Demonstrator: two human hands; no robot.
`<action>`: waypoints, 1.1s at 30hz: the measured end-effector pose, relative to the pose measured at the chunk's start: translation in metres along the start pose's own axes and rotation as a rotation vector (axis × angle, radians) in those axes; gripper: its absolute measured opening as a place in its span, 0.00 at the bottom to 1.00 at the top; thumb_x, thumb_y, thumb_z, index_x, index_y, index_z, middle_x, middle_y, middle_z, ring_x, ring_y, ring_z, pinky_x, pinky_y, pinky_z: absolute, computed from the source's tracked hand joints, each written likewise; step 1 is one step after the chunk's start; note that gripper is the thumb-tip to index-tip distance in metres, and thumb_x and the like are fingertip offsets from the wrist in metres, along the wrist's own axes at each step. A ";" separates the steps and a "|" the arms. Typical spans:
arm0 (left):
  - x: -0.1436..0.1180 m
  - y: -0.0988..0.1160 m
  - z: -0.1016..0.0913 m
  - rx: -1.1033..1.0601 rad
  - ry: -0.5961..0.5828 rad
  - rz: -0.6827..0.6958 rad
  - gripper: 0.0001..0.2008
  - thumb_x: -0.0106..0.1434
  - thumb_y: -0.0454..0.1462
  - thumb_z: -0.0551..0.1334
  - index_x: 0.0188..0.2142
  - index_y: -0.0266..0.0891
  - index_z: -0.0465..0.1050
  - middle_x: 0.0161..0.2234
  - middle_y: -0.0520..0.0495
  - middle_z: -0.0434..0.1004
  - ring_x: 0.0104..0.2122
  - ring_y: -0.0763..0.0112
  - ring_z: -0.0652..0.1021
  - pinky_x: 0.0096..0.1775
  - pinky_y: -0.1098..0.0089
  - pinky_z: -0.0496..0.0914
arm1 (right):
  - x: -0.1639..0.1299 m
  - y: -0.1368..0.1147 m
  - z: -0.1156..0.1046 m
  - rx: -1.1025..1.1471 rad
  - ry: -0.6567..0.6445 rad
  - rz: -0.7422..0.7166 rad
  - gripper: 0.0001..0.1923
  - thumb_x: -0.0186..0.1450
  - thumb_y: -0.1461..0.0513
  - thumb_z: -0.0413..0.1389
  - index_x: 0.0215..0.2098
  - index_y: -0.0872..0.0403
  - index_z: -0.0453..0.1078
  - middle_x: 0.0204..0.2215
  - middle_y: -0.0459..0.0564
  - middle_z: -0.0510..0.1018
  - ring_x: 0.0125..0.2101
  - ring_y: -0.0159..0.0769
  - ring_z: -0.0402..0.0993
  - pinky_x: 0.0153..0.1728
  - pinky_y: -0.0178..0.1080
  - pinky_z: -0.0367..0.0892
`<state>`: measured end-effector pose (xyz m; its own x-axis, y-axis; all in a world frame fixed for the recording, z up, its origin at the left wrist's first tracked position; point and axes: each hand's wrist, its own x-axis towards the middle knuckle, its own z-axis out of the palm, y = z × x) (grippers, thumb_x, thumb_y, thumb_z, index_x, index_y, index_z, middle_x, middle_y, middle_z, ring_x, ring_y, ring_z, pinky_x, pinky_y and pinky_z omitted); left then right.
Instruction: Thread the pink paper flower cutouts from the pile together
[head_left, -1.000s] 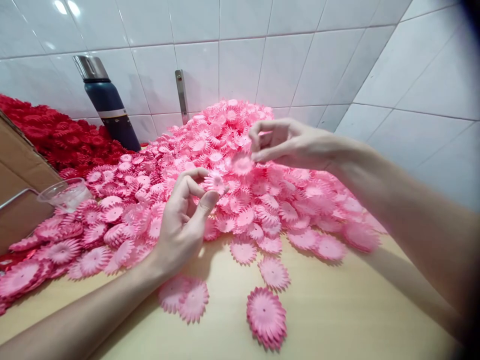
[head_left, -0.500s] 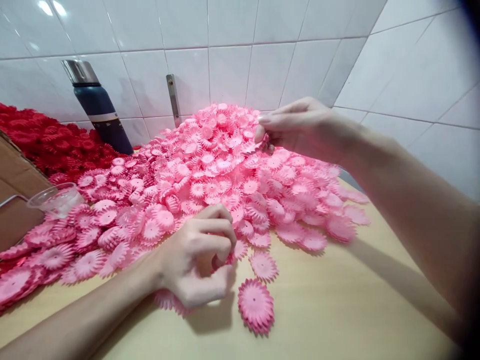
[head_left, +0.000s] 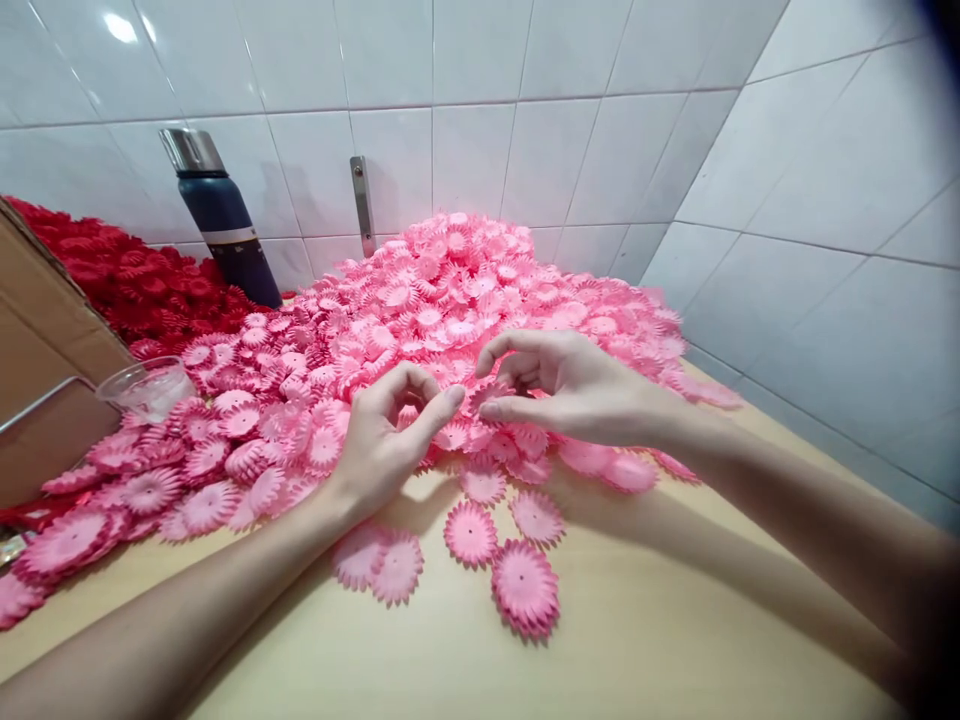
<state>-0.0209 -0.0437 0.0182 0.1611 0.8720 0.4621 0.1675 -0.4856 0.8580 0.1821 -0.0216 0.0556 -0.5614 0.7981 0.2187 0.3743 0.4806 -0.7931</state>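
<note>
Left hand (head_left: 386, 435): thumb and forefinger curled close over the pile's front edge — whether they pinch a piece I cannot tell.
Right hand (head_left: 559, 390): fingers narrowed, tips at a pink flower cutout (head_left: 491, 392).
Cutouts: heaped on the table (head_left: 675, 620) (against the tiled wall).
Handling: likely light, thin, floppy — take by the fringed rim.

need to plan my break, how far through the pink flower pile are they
Done: one small stack of pink flower pieces on the table, a few loose ones beside it. In hand: left hand and right hand pinching pieces at the pile's edge. Left: nearly the whole pink pile.
</note>
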 end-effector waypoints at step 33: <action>0.011 -0.013 -0.005 0.056 0.292 -0.075 0.16 0.60 0.36 0.65 0.47 0.35 0.73 0.45 0.41 0.77 0.43 0.65 0.77 0.47 0.62 0.72 | 0.000 0.018 -0.011 0.225 0.329 -0.059 0.12 0.55 0.61 0.68 0.33 0.51 0.70 0.30 0.47 0.76 0.32 0.37 0.74 0.35 0.44 0.72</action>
<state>-0.0265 -0.0274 0.0137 -0.1390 0.8823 0.4496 0.2233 -0.4144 0.8823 0.1967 -0.0091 0.0479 -0.2973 0.8626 0.4093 0.1566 0.4669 -0.8703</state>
